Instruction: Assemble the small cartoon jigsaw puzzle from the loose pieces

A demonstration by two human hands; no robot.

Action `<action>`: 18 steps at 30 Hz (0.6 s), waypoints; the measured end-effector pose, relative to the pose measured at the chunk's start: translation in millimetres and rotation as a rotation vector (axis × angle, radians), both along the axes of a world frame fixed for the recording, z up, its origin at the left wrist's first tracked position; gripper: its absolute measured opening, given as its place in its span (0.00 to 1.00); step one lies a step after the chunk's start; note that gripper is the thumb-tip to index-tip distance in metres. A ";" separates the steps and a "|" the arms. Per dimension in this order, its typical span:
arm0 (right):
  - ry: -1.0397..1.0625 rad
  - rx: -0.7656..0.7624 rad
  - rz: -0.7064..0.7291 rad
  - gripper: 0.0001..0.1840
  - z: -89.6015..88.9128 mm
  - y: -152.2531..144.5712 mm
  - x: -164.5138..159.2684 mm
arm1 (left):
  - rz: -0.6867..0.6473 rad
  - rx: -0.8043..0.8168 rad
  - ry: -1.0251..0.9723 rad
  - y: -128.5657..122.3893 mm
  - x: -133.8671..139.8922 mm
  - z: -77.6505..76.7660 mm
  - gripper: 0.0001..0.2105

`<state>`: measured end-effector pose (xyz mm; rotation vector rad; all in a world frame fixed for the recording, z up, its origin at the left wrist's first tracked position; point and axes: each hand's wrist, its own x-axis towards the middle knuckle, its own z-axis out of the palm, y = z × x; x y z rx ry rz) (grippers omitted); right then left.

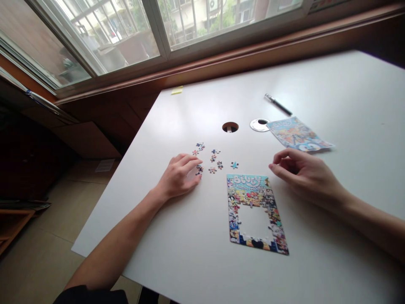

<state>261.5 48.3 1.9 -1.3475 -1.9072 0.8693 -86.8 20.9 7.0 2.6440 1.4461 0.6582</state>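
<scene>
Right of lower centre: the puzzle (251,198), a flat, printed rectangle with a jagged gap in its middle, lay on the table (348,105). It was judged light and thin, likely to bend or part at its seams; its straight outer edges seemed the best hold. Centre: the loose pieces (220,165), knobbed and notched, lay scattered; small and flat, each appeared best pinched by its rim. Left of centre: the left hand (180,175) was partly open, thumb apart from curved fingers, with one piece showing in the gap; whether it was touched could not be told. Right of centre: the right hand (299,169) was curled, thumb close to the index fingertip, nothing visible between them. Above that hand lay the sheet (295,133), thin and colourfully printed. Upper right: the pen (278,104), slim and dark, and the ring (255,125), shiny and metallic. The table was smooth, white and faintly reflective.
</scene>
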 end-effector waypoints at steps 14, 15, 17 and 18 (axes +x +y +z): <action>-0.001 0.029 -0.042 0.10 -6.9 1.6 1.9 | 0.206 0.014 -0.052 2.6 -5.9 -3.7 0.13; -0.014 0.039 -0.046 0.09 -7.2 1.7 2.2 | 0.228 0.010 -0.078 4.0 -7.8 -4.4 0.12; -0.034 0.059 -0.054 0.10 -7.0 2.0 2.0 | 0.261 -0.004 -0.115 6.1 -11.1 -5.4 0.11; -0.039 0.075 -0.076 0.10 -6.5 2.2 1.5 | 0.272 -0.010 -0.124 6.6 -12.3 -5.7 0.11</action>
